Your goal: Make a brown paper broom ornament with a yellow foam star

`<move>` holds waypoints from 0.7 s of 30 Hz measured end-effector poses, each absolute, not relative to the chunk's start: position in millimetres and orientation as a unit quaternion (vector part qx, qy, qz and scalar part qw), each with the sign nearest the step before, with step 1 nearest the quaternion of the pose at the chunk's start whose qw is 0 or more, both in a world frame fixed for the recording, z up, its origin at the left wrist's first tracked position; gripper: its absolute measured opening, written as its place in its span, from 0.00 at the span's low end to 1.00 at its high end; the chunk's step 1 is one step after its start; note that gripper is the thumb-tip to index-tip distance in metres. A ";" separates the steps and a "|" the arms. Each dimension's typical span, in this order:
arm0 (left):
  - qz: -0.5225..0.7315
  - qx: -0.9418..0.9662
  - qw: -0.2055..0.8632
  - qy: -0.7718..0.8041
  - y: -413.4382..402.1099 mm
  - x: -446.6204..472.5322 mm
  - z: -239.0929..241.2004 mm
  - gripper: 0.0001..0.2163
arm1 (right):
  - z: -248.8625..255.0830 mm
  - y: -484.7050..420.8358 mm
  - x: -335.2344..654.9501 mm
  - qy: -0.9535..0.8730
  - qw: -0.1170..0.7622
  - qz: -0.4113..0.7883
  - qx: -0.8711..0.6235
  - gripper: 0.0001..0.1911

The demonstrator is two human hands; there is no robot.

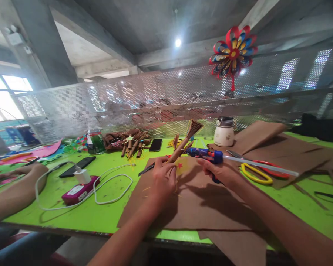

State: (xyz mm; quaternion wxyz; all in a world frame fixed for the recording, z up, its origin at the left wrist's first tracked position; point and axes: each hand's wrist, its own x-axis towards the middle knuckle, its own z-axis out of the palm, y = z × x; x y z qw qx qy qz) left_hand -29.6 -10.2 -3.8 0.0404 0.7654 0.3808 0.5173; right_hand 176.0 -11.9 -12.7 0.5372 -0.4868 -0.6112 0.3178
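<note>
My left hand [164, 178] is closed around a rolled brown paper stick [180, 150] whose upper end fans out in pleats with a yellow edge. In my right hand [216, 169] is a blue glue gun [205, 154], its nozzle pointing left and close to the paper stick. A long clear glue stick [261, 164] sticks out of the gun's back end. Below both hands lies a brown paper sheet [194, 210]. A yellow piece with a red star [180, 166] shows just right of my left hand. Whether nozzle and paper touch, I cannot tell.
Scissors with yellow and red handles [256, 174] lie right, near more brown paper [291, 151] and a white bottle [224, 132]. Behind are a phone [155, 145] and several rolled paper pieces [133, 146]. Left are a purple power strip [80, 191], white cable and another person's arm [19, 188].
</note>
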 end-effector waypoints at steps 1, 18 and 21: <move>0.517 0.766 0.037 0.381 -9.7 -29.8 -4.2 0.09 | -12.7 -11.9 176.0 -0.614 0.535 0.314 -0.488 0.22; 0.520 0.770 0.013 0.369 -7.8 -28.2 -4.0 0.10 | -10.5 -10.4 177.4 -0.628 0.536 0.260 -0.500 0.22; 0.521 0.767 0.021 0.373 -5.6 -29.5 -5.9 0.09 | -16.0 -6.2 178.4 -0.633 0.544 0.243 -0.495 0.22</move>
